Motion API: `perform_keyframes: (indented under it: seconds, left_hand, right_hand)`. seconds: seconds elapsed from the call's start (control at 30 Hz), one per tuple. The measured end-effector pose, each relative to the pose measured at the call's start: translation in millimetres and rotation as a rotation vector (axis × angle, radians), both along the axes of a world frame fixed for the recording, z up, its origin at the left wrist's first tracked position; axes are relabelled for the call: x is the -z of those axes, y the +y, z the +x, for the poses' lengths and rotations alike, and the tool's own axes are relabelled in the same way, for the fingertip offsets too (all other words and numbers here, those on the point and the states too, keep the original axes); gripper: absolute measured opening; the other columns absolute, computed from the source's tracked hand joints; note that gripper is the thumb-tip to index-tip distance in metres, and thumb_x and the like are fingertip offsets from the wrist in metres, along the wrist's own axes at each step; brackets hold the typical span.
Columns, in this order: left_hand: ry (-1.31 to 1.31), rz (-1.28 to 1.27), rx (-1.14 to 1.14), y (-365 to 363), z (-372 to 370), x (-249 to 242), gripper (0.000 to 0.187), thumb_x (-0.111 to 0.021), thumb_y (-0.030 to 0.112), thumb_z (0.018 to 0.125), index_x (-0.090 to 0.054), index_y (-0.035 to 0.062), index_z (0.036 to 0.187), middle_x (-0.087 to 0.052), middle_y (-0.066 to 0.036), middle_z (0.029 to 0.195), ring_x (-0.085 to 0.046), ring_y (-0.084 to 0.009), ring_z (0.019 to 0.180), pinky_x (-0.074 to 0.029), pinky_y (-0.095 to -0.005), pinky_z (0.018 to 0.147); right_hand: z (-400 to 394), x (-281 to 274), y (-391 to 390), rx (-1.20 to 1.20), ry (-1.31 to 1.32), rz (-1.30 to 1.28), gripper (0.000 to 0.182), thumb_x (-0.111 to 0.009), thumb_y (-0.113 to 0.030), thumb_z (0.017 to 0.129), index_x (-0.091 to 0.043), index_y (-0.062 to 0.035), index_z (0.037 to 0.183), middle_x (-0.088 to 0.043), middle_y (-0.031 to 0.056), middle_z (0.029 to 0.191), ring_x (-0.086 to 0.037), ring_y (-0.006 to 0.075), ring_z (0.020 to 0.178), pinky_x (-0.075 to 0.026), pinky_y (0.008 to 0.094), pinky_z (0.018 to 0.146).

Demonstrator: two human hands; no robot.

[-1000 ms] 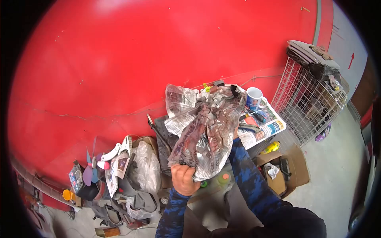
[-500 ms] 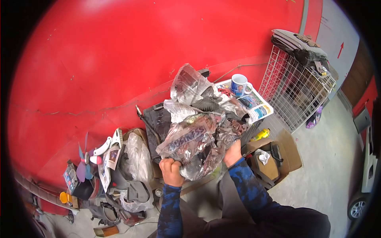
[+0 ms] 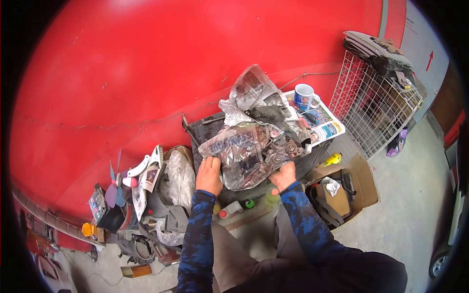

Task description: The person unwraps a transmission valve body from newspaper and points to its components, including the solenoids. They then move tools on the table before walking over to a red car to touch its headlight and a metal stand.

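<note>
A crumpled, dirty newspaper sheet (image 3: 239,151) with large headline letters is spread between my hands over a dark stand. Dark, greasy-looking mechanical parts (image 3: 291,147) lie among its folds on the right. My left hand (image 3: 209,175) is closed on the sheet's near left edge. At the near right edge my right hand (image 3: 284,177) is closed too, fingers partly hidden under the paper. Behind, more crumpled paper (image 3: 253,88) stands up around a dark ribbed part (image 3: 268,114). What the folds cover cannot be made out.
A white mug (image 3: 303,95) stands on a folded newspaper (image 3: 327,129) at the right. Beyond it is a wire cage (image 3: 376,100). A cardboard box (image 3: 364,188) sits on the floor, right. Bottles (image 3: 231,209) stand below the stand. Fan parts and plastic-wrapped items (image 3: 178,178) crowd the left.
Both hands and the newspaper sheet have moved away from my body, toward the wall. The sheet lies flatter, and bottles below the stand now show. My view has shifted slightly.
</note>
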State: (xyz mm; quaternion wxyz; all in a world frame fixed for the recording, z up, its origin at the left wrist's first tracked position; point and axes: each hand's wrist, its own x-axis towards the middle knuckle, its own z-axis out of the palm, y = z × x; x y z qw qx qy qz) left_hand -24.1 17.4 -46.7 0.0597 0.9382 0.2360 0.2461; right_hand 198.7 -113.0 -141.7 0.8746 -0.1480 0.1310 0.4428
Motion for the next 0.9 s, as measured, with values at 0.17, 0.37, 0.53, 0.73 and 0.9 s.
perform_keyframes:
  seconds: [0.17, 0.37, 0.53, 0.73, 0.9]
  left_hand:
    - [0.013, 0.001, -0.084, -2.3, 9.2, -4.3, 0.038, -0.063, -0.010, 0.064, -0.053, 0.0022, 0.099, -0.057, -0.019, 0.106, -0.055, -0.0412, 0.104, -0.047, -0.0462, 0.091]
    - [0.110, -0.028, -0.105, 9.6, 16.0, -5.5, 0.040, -0.066, -0.009, 0.065, -0.053, 0.0017, 0.101, -0.058, -0.020, 0.111, -0.056, -0.0420, 0.106, -0.049, -0.0474, 0.091]
    - [0.001, -0.081, -0.119, -5.5, 10.0, -36.1, 0.039, -0.062, -0.009, 0.069, -0.058, 0.0014, 0.106, -0.058, -0.021, 0.118, -0.055, -0.0427, 0.111, -0.047, -0.0470, 0.096]
    - [-0.156, 0.088, 0.170, -67.3, 64.7, -86.7, 0.042, -0.075, 0.021, 0.082, -0.069, 0.0173, 0.123, -0.052, -0.019, 0.140, -0.047, -0.0415, 0.130, -0.037, -0.0511, 0.110]
    - [0.008, 0.133, -0.102, -55.8, 88.8, -83.8, 0.036, -0.074, 0.021, 0.081, -0.073, 0.0109, 0.115, -0.058, -0.019, 0.132, -0.054, -0.0411, 0.123, -0.043, -0.0522, 0.104]
  right_hand:
    - [-5.3, 12.1, -19.2, 0.048, 0.116, -0.151, 0.032, -0.040, -0.018, 0.103, -0.064, -0.0062, 0.122, -0.069, 0.0089, 0.120, -0.068, 0.0297, 0.105, -0.056, 0.0492, 0.094]
    - [-10.3, -13.1, -15.0, -0.011, -0.003, -0.227, 0.033, -0.037, -0.019, 0.104, -0.063, -0.0054, 0.120, -0.069, 0.0111, 0.119, -0.068, 0.0315, 0.104, -0.057, 0.0519, 0.092]
    - [-19.2, -19.3, -57.8, -0.286, -0.173, -0.246, 0.039, -0.042, -0.023, 0.102, -0.058, 0.0033, 0.127, -0.062, 0.0214, 0.129, -0.061, 0.0374, 0.119, -0.049, 0.0548, 0.104]
    - [-44.6, -47.4, -93.4, -0.396, -0.316, -0.175, 0.057, -0.056, -0.033, 0.096, -0.049, 0.0080, 0.134, -0.051, 0.0277, 0.141, -0.052, 0.0415, 0.130, -0.044, 0.0561, 0.106]
    - [-48.7, -68.5, -86.1, -0.456, -0.456, -0.283, 0.084, -0.070, -0.049, 0.089, -0.042, 0.0129, 0.138, -0.046, 0.0321, 0.142, -0.053, 0.0468, 0.126, -0.046, 0.0586, 0.101]
